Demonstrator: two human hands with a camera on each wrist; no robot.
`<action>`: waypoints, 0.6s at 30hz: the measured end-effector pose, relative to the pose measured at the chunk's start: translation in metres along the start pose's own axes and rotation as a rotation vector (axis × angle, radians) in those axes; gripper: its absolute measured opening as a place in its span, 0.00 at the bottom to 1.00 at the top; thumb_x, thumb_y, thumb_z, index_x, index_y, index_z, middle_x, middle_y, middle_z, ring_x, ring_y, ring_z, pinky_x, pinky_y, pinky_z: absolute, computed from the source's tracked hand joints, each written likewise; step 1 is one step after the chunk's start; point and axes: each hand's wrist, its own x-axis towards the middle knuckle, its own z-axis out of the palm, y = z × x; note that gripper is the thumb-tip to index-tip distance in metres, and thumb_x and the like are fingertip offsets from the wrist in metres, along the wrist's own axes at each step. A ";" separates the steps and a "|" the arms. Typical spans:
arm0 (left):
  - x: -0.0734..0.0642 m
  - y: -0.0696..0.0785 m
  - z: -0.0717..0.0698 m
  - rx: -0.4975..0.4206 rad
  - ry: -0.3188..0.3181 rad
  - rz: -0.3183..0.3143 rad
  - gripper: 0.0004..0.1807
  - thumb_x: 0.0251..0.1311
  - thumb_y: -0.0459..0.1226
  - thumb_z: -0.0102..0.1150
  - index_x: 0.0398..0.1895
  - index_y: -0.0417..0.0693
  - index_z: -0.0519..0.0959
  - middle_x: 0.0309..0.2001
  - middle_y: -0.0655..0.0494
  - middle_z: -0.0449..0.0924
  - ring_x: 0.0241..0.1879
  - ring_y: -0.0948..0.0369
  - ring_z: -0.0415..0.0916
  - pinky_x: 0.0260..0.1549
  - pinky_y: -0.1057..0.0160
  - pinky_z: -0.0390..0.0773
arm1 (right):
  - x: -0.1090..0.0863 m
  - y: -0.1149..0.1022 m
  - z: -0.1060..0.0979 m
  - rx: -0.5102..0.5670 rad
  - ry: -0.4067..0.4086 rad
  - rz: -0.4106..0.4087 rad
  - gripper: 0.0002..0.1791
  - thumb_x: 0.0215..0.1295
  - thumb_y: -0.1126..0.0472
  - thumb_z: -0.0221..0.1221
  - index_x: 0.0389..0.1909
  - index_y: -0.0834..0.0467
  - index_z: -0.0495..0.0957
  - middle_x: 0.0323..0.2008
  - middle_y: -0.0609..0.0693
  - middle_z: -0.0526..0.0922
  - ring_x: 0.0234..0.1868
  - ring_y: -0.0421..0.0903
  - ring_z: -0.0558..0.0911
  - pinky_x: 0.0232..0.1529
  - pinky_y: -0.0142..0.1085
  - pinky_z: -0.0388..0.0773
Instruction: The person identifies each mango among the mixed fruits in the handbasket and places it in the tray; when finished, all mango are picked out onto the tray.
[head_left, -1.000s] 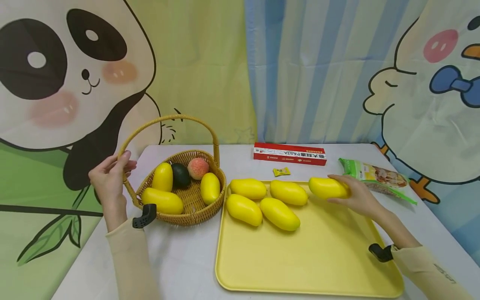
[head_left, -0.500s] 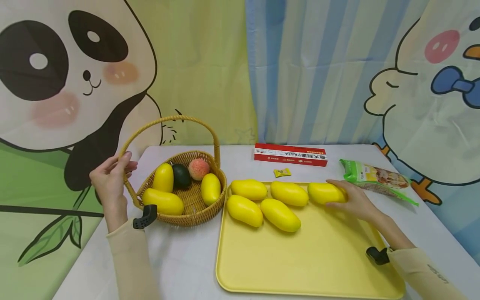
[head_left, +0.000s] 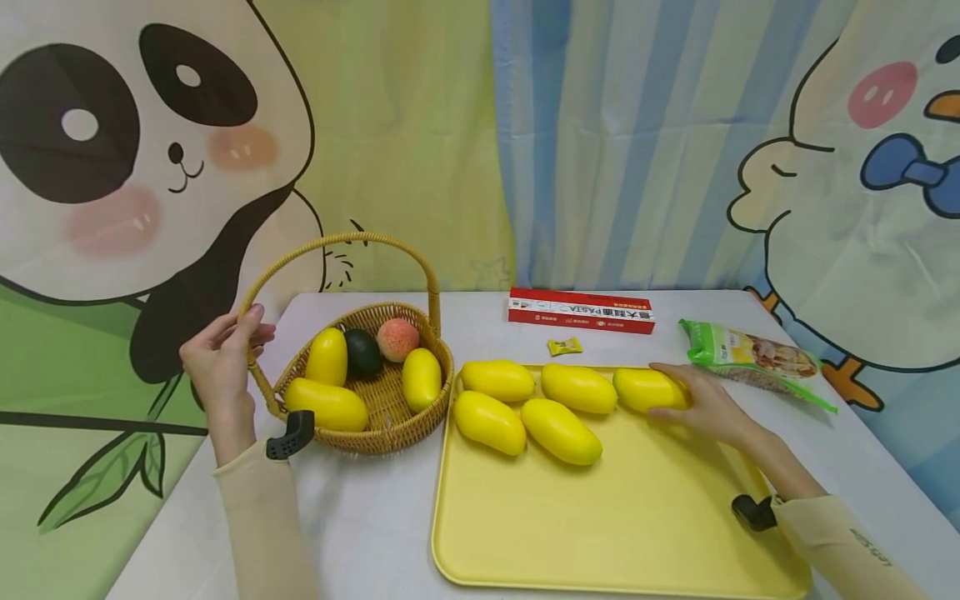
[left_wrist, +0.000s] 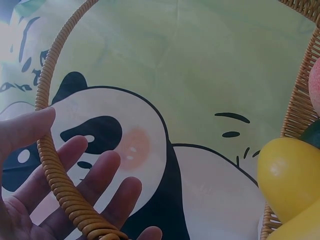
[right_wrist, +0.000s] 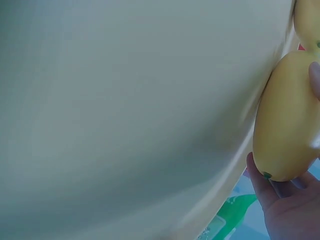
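On the left, my left hand (head_left: 223,367) holds the side of a wicker basket's handle (head_left: 378,239); in the left wrist view the thumb and fingers lie loosely around it. Inside the basket (head_left: 427,417) are three yellow mangoes (head_left: 326,404), a dark green avocado (head_left: 363,353) and a peach (head_left: 398,340). My right hand (head_left: 708,406) grips the right end of a mango (head_left: 647,390) at the back of a yellow tray (head_left: 615,525). Several other mangoes (head_left: 561,431) lie grouped at the tray's back left, one touching or close beside the gripped mango.
Behind the tray lie a red pasta box (head_left: 581,311) and a small yellow wrapped candy (head_left: 565,346). A green food packet (head_left: 761,358) rests to the right, just beyond my right hand. Printed curtains hang behind the white table (head_left: 360,508).
My right hand has lowered the mango onto the tray's back edge area and shifted it slightly left, up to the neighbouring mango. The left hand has stayed on the basket handle.
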 end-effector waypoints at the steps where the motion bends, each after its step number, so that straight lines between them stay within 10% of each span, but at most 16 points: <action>1: 0.000 0.000 0.000 -0.002 -0.001 0.001 0.17 0.46 0.45 0.75 0.36 0.44 0.87 0.20 0.59 0.84 0.20 0.64 0.80 0.24 0.74 0.77 | 0.000 -0.001 -0.001 -0.002 -0.009 0.006 0.40 0.53 0.49 0.70 0.64 0.62 0.68 0.59 0.65 0.73 0.59 0.64 0.70 0.59 0.62 0.62; 18: 0.001 0.000 0.001 -0.016 0.002 -0.007 0.16 0.46 0.43 0.75 0.36 0.43 0.87 0.20 0.58 0.83 0.20 0.64 0.81 0.24 0.75 0.77 | 0.029 -0.051 -0.009 -0.116 0.005 -0.129 0.34 0.56 0.55 0.69 0.63 0.58 0.70 0.58 0.61 0.73 0.55 0.61 0.75 0.52 0.60 0.73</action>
